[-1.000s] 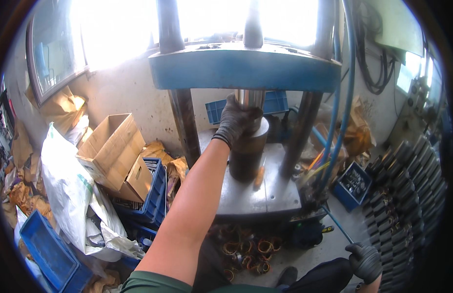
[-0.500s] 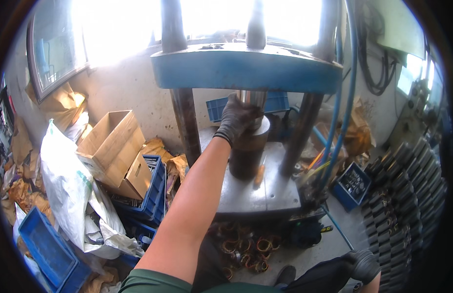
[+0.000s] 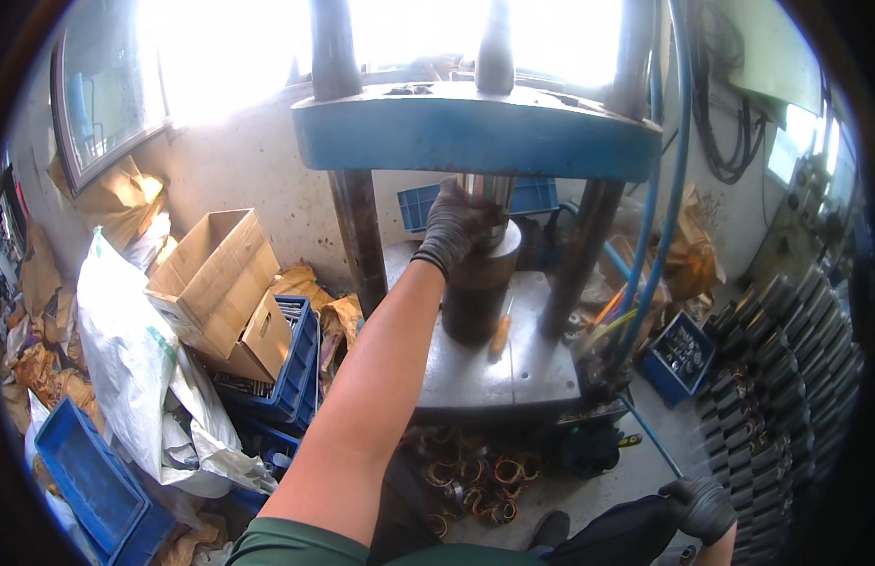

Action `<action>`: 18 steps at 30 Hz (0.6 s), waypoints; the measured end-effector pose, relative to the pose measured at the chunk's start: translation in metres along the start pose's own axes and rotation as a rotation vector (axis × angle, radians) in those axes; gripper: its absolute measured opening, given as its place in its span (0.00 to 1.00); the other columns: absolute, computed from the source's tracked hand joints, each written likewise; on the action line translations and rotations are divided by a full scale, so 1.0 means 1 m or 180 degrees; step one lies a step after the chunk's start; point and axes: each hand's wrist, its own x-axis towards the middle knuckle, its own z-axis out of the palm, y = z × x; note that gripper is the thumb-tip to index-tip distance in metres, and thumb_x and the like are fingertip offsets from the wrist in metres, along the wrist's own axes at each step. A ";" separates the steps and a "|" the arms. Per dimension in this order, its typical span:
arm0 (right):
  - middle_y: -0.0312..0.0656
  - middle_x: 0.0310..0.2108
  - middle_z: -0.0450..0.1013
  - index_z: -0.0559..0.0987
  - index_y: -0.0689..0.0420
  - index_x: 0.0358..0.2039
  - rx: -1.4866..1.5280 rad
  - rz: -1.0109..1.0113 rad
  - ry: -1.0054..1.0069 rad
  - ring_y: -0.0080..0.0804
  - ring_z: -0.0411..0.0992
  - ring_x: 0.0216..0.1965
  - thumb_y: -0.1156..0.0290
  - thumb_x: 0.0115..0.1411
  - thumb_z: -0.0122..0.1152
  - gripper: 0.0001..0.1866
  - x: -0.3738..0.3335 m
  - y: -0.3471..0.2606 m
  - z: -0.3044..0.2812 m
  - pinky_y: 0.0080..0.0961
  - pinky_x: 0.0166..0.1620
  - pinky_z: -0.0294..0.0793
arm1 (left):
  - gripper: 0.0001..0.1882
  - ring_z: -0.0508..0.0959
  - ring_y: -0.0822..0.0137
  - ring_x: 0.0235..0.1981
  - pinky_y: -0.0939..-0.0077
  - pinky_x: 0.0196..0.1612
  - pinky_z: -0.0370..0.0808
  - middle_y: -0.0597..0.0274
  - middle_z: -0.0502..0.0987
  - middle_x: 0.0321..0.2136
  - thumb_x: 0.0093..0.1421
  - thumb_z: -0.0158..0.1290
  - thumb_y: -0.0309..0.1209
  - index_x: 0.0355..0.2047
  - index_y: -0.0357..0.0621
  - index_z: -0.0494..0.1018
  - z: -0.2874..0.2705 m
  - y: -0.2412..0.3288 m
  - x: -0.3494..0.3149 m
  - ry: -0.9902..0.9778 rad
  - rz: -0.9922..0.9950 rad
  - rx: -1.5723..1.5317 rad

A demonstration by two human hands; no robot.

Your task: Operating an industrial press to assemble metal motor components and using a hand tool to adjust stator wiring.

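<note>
On steel plate (image 3: 499, 363), gloved left hand (image 3: 459, 224) – dark cylinder (image 3: 478, 288)

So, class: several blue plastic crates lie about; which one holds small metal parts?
The small blue crate right of the press, filled with grey metal pieces.

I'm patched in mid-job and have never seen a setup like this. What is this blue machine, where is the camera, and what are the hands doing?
The view comes from a camera on the worker's head, looking down, so the edges bend. The blue machine is a standing press: a blue top beam on dark columns over a grey metal bed. On the bed stands a dark metal cylinder. The gloved left hand rests on its top, under the ram. The gloved right hand hangs low by the leg, apparently holding nothing. Copper-coloured rings lie on the floor below; blue crates and a cardboard box sit left.
</note>
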 end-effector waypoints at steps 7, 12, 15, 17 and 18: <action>0.50 0.29 0.81 0.86 0.55 0.33 -0.0156 -0.0382 -0.0209 0.50 0.81 0.33 0.67 0.50 0.64 0.11 -0.003 0.012 0.001 0.38 0.39 0.81 | 0.42 0.81 0.64 0.40 0.69 0.47 0.80 0.50 0.80 0.38 0.41 0.79 0.34 0.50 0.33 0.64 0.000 -0.002 0.002 0.0036 0.0001 0.0102; 0.49 0.30 0.81 0.85 0.56 0.35 -0.0123 -0.0188 -0.0365 0.51 0.80 0.33 0.72 0.50 0.64 0.11 -0.004 0.012 -0.003 0.40 0.39 0.80 | 0.42 0.81 0.63 0.40 0.68 0.47 0.81 0.48 0.81 0.38 0.41 0.78 0.36 0.50 0.32 0.64 -0.003 -0.002 0.002 0.0002 0.0043 0.0000; 0.48 0.29 0.80 0.85 0.56 0.35 0.0150 -0.0339 -0.0055 0.51 0.80 0.32 0.73 0.49 0.63 0.11 -0.002 0.010 -0.002 0.42 0.39 0.80 | 0.43 0.82 0.62 0.40 0.68 0.47 0.81 0.47 0.81 0.39 0.41 0.77 0.37 0.50 0.32 0.64 -0.002 0.001 0.003 -0.0010 -0.0018 0.0228; 0.48 0.29 0.80 0.85 0.56 0.35 0.0184 -0.0198 0.0384 0.51 0.80 0.32 0.73 0.49 0.63 0.11 0.000 0.005 0.001 0.42 0.39 0.80 | 0.43 0.83 0.61 0.40 0.68 0.47 0.81 0.46 0.81 0.39 0.41 0.77 0.38 0.50 0.30 0.64 0.000 0.002 0.002 0.0013 -0.0139 0.0317; 0.48 0.28 0.80 0.85 0.55 0.35 0.0220 -0.0075 0.0809 0.51 0.80 0.32 0.72 0.50 0.63 0.11 0.002 0.003 0.002 0.42 0.39 0.80 | 0.43 0.83 0.61 0.40 0.68 0.47 0.81 0.46 0.81 0.39 0.41 0.77 0.38 0.50 0.30 0.64 -0.001 0.001 0.001 0.0022 -0.0145 0.0329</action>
